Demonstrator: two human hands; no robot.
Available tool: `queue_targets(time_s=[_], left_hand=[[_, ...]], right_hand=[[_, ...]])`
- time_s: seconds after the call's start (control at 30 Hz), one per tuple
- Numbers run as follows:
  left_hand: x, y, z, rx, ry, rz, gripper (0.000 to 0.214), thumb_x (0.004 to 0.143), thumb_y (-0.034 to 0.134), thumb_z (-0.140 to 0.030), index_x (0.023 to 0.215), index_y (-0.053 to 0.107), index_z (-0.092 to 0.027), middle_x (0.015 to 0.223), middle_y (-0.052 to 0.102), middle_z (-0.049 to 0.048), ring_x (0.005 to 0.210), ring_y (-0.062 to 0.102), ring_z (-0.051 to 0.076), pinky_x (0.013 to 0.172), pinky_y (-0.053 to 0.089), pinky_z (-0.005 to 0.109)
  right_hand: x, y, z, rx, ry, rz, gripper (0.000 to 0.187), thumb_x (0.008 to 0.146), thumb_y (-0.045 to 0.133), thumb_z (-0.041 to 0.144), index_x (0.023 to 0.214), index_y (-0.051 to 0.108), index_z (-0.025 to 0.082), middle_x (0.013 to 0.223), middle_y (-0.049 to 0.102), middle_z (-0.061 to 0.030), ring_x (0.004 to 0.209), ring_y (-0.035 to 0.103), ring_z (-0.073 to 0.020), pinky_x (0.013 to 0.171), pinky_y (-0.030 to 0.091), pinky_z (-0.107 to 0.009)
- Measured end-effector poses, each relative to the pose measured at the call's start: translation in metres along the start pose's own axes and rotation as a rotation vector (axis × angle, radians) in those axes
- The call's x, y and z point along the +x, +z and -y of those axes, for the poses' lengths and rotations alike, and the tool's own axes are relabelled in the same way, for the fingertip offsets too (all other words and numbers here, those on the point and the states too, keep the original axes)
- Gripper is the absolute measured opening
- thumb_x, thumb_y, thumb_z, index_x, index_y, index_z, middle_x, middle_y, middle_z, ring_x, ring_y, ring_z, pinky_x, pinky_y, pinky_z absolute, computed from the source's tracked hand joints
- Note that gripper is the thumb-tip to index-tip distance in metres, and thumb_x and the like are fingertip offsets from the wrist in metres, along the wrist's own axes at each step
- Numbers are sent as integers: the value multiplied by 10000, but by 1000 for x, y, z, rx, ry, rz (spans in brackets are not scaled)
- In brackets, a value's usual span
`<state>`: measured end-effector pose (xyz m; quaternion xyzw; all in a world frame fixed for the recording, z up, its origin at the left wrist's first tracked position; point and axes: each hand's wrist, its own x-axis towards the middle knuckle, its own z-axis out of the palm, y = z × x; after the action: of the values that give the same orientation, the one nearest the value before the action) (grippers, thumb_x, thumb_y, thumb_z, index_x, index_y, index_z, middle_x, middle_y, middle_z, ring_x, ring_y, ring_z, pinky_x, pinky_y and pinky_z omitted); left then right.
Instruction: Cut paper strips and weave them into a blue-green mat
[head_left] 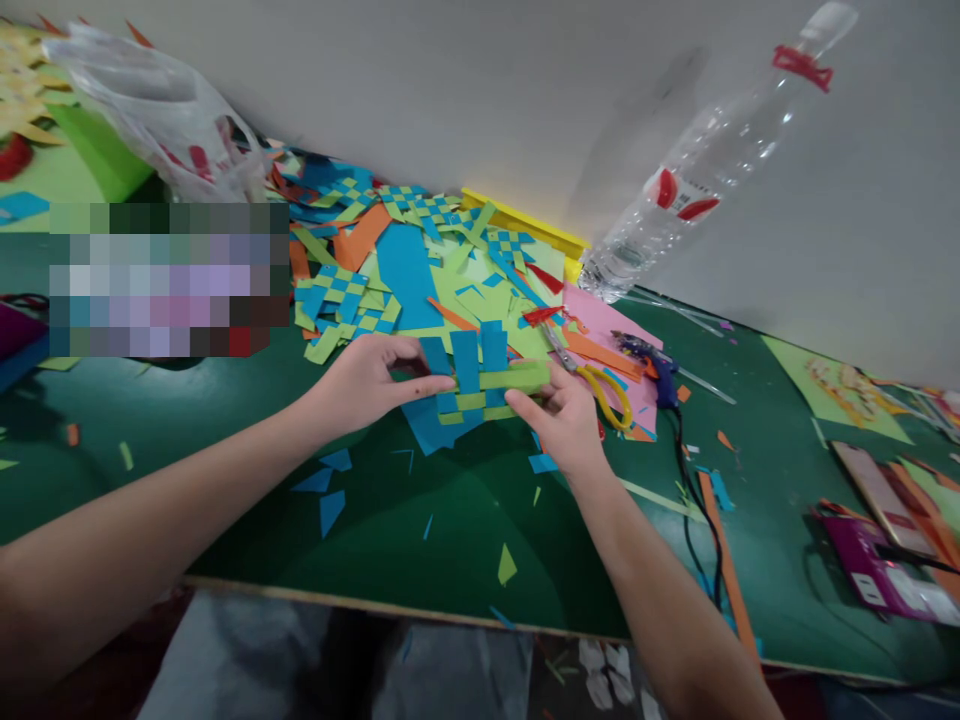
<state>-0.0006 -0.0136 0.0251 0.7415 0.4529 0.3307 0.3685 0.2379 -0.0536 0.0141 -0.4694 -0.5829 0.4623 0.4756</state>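
Between my hands is a small woven paper piece (471, 402) of blue upright strips crossed by green ones. My left hand (382, 380) pinches its left side, thumb in front and fingers partly behind. On the right, my right hand (559, 415) grips the end of a green paper strip (517, 378) that lies across the blue strips. Both hands are held just above the green table. Under the woven piece lies a blue paper sheet (431, 432). Scissors with yellow handles (609, 395) rest on pink paper just beyond my right hand.
A heap of woven blue and green pieces (337, 295) spreads behind my hands. A plastic bottle (675, 190) stands near the wall. A blue glue gun (660, 375) trails a black cable. A phone (881, 495) and purple box (885, 565) lie far right; paper scraps dot the table (247, 520).
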Motion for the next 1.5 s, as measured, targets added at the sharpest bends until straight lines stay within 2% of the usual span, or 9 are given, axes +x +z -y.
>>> queue_targets(time_s=[0.13, 0.27, 0.4, 0.6, 0.8, 0.97, 1.27, 1.4, 1.5], left_hand=[[0, -1, -2, 86, 31, -1, 377, 748, 662, -547, 761, 729, -177, 757, 710, 37, 674, 640, 174, 619, 486, 278], [-1, 0, -3, 122, 30, 0, 352, 762, 652, -536, 774, 726, -193, 777, 715, 26, 700, 648, 174, 641, 480, 277], [-1, 0, -3, 126, 16, -8, 368, 754, 653, -550, 786, 728, -192, 794, 719, 32, 724, 654, 187, 652, 488, 284], [-2, 1, -6, 29, -10, 12, 368, 744, 660, -550, 837, 743, -205, 876, 737, 34, 807, 663, 209, 708, 517, 284], [-3, 1, -12, 55, 13, -23, 303, 739, 673, -512, 742, 712, -211, 778, 717, 14, 688, 629, 174, 646, 502, 248], [-2, 1, -11, 39, 38, -59, 243, 716, 695, -479, 704, 707, -237, 788, 717, 13, 734, 635, 186, 692, 511, 253], [-3, 1, -8, 71, 45, -69, 304, 753, 662, -514, 758, 724, -217, 822, 708, 24, 712, 624, 166, 573, 475, 228], [-4, 0, -8, 87, 56, -81, 309, 761, 654, -517, 783, 731, -219, 824, 708, 26, 686, 617, 157, 570, 471, 231], [-4, 0, -10, 92, 88, -100, 280, 757, 665, -492, 760, 721, -218, 804, 707, 24, 697, 626, 161, 612, 485, 239]], right_hand=[[-1, 0, 2, -54, -12, -32, 343, 728, 745, 400, 1003, 666, 211, 814, 717, -16, 732, 682, -165, 658, 563, -272], [-1, 0, 4, -142, -73, -67, 221, 774, 700, 398, 889, 700, 209, 731, 691, -2, 662, 649, -149, 588, 540, -260], [0, 0, 4, -241, -127, -97, 178, 805, 672, 371, 815, 714, 199, 715, 690, 0, 641, 629, -134, 584, 523, -245], [-1, 1, 3, -236, -116, -64, 180, 806, 669, 362, 833, 718, 191, 753, 719, -10, 678, 663, -151, 609, 538, -252], [-3, 5, 4, -245, -89, 12, 155, 807, 668, 345, 835, 712, 199, 789, 730, -19, 726, 682, -165, 665, 554, -272], [-3, 5, 5, -338, -143, 2, 156, 825, 650, 342, 846, 721, 205, 821, 742, -21, 760, 692, -174, 703, 556, -283], [-3, 3, 4, -415, -194, 22, 155, 847, 628, 339, 857, 733, 226, 841, 750, -14, 778, 692, -174, 688, 542, -270], [-4, 3, 4, -448, -208, 21, 154, 845, 626, 340, 852, 718, 217, 790, 735, -15, 730, 679, -170, 662, 538, -274], [-5, 3, 4, -468, -234, 19, 149, 825, 650, 336, 899, 704, 218, 827, 734, -17, 754, 680, -172, 707, 543, -285]])
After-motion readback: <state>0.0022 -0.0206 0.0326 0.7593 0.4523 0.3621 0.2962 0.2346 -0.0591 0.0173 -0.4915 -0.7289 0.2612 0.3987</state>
